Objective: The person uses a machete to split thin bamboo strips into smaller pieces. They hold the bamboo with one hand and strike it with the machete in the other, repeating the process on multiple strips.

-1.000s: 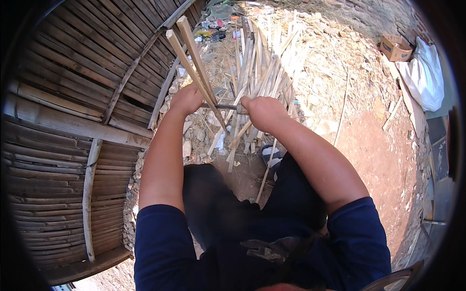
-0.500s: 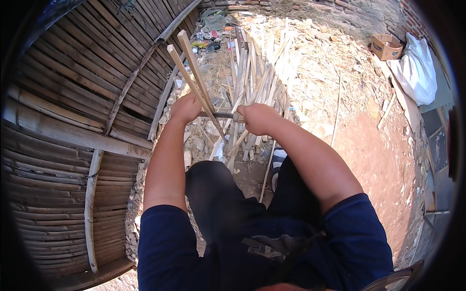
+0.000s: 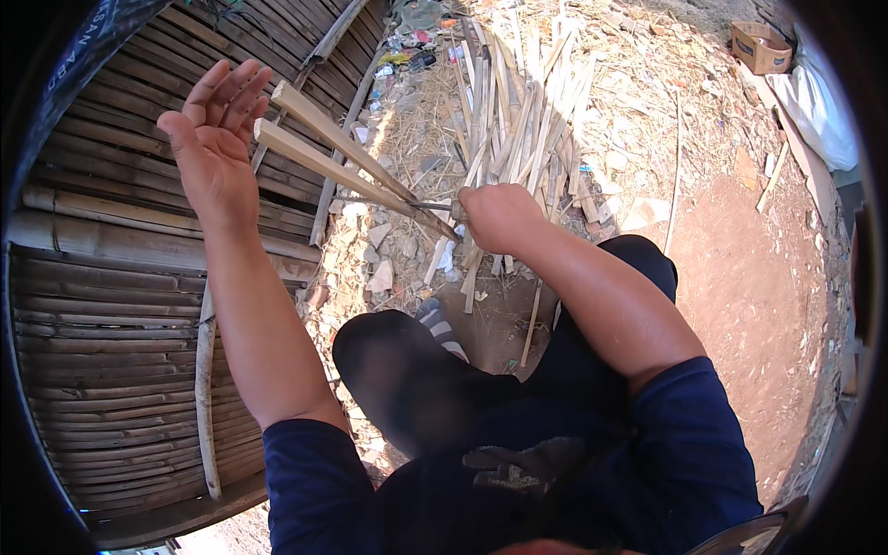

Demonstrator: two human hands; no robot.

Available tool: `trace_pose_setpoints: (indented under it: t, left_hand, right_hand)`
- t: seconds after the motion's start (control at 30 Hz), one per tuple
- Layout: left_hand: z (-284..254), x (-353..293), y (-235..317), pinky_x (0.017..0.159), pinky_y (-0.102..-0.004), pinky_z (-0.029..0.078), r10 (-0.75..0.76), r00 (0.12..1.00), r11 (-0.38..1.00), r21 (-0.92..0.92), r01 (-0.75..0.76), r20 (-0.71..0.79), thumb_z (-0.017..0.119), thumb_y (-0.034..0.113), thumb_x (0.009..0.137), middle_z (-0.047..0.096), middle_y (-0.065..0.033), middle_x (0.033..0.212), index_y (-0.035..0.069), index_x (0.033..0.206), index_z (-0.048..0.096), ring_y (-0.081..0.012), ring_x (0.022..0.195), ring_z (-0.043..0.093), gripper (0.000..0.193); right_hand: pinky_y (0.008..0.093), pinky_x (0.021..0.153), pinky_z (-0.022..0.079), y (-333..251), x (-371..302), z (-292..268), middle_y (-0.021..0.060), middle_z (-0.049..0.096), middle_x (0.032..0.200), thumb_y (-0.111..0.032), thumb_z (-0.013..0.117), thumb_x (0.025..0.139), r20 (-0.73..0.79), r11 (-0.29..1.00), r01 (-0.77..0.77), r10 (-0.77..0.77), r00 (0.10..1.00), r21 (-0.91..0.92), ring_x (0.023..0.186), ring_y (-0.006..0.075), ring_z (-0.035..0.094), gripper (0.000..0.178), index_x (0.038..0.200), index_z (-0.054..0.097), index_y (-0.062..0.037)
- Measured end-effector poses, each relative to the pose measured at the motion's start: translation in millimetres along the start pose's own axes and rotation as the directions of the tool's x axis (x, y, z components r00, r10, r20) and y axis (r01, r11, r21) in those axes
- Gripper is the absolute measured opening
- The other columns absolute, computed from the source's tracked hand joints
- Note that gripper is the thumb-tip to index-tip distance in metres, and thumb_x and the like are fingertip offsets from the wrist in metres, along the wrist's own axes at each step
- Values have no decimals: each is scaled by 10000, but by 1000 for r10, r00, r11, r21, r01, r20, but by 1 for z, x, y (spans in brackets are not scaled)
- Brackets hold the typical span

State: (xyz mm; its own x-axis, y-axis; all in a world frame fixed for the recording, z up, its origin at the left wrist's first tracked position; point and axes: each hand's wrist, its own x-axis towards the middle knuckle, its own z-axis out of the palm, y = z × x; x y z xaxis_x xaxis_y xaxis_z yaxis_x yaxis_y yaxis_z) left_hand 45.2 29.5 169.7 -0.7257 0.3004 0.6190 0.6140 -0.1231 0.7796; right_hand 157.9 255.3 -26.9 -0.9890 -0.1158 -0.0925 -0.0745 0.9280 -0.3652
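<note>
Bamboo (image 3: 342,162) split into two pale halves, slanting from low centre up toward the upper left, above the littered ground and in front of the slat wall (image 3: 111,277). Upper ends spread apart, lower ends meeting at the knife (image 3: 430,206).

Head view, left side: left hand (image 3: 215,148) raised, palm open, fingers wide and straight, gripping nothing. Just beside the upper ends of the two halves; cannot tell whether touching them or a little apart.

Head view, centre: right hand (image 3: 499,215) curled tight around the knife handle, thin blade pointing left and seated in the cleft where the halves join. Knee (image 3: 407,370) in dark cloth below, well under the work.

Head view, beyond: pile (image 3: 518,102) of long pale strips fanned on the ground behind the right hand, chips and straw around it. Box (image 3: 760,44) and white sack (image 3: 823,102) at the far right, well apart from the work.

Judged as mid-split: blade wedged in, cleft opened most of the way, lower end not yet parted. Next move likely calling for a firm left-hand hold on one half, steady pressure or a twist on the blade along the grain, and fingers kept off the edge's line.
</note>
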Motion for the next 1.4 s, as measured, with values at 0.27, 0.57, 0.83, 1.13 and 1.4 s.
trace_pose_setpoints:
  t: [0.27,0.57,0.83,1.13,1.4]
  left_hand:
    - [30,-35,5,1070,-531,472,69,987,878,-478,11,148,352,786,960,591,-225,1330,-38,1438,451,-389,1214,615,957]
    - [79,-31,12,919,-418,582,40,985,998,-32,-46,-169,394,340,1112,640,-216,1220,-52,1347,488,-315,1050,685,467]
    - [88,-22,12,1011,-486,553,58,978,998,12,-57,-202,330,124,1072,586,-270,1322,-67,1341,440,-378,1232,609,348]
    - [79,-13,3,819,-343,541,47,925,997,70,-21,-378,433,154,1061,618,-126,1101,-26,1301,521,-216,975,622,313]
    - [66,-21,13,589,-291,363,-69,874,996,21,91,-482,477,207,1060,426,2,778,22,1266,570,-114,710,404,292]
  right_hand:
    - [463,773,596,-6,-5,6,157,736,973,-62,697,835,29,999,2,-4,1000,49,942,342,735,295,1123,629,-50]
    - [481,782,577,4,0,18,201,726,931,-16,627,846,-23,991,1,2,1000,130,923,379,725,237,1082,637,-32]
    - [486,890,553,13,16,7,232,718,1048,-32,650,808,101,978,9,-30,994,206,1039,390,696,338,1144,653,-4]
    - [495,847,561,5,17,25,248,716,986,-22,648,816,15,965,-23,19,1000,260,988,401,707,293,1107,633,13]
    - [495,786,578,-5,14,26,217,725,964,-20,645,818,-46,976,1,9,999,218,929,395,722,257,1075,630,-7]
